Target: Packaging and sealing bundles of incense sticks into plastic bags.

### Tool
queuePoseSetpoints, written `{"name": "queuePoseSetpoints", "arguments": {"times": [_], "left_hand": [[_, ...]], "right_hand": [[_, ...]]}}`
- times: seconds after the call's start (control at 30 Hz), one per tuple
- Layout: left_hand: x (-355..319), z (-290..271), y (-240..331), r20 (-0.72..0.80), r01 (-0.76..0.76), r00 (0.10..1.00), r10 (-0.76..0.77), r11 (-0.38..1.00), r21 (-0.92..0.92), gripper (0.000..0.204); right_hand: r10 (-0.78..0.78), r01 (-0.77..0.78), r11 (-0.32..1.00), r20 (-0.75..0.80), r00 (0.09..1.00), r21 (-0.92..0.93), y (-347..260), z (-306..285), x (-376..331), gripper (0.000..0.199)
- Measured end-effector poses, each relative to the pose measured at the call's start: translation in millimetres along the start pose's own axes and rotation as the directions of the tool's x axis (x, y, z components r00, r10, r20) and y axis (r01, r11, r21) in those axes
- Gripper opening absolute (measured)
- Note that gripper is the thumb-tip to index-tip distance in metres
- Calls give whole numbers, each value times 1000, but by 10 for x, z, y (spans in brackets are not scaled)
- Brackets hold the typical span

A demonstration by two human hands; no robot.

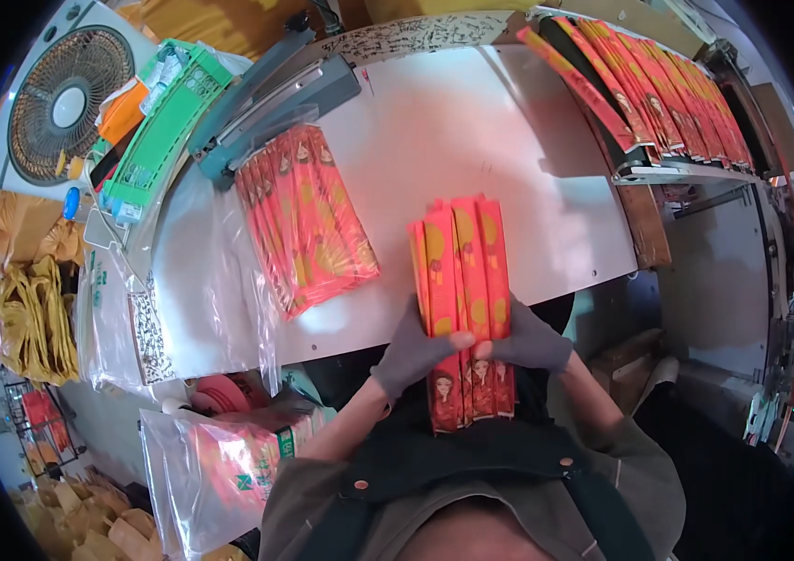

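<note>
Between my two hands is a stack of long, narrow red packets with yellow patterns and small printed figures at the near end. My left hand, in a grey glove with bare fingertips, grips the stack's left side. From the right, my right hand, gloved the same way, closes on the other side. Both thumbs press on the top face and nearly meet. The stack's far end reaches over the white table. To its left lies a clear plastic bag of similar red packets.
A grey bar-shaped machine, perhaps a bag sealer, stands at the back left. Beside it are a green plastic basket and a fan. Many red packets stand in a row at the back right. Clear bags hang below the table's left edge.
</note>
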State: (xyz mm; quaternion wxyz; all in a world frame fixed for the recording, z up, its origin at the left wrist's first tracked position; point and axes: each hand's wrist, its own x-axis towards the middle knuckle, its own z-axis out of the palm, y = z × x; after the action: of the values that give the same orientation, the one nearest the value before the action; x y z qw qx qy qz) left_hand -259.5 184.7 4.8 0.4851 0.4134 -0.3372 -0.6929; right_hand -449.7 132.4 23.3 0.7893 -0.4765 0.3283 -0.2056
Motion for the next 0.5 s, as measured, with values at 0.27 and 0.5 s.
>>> {"name": "queuePoseSetpoints", "arguments": {"times": [0.27, 0.5], "left_hand": [[358, -179, 881, 190, -206, 971, 145, 911, 358, 80], [319, 192, 1242, 92, -552, 833, 546, 832, 56, 109]], "right_hand": [[-363, 334, 848, 8, 932, -412, -904, 45, 339, 85], [-590, 587, 798, 23, 807, -136, -1282, 182, 535, 137]]}}
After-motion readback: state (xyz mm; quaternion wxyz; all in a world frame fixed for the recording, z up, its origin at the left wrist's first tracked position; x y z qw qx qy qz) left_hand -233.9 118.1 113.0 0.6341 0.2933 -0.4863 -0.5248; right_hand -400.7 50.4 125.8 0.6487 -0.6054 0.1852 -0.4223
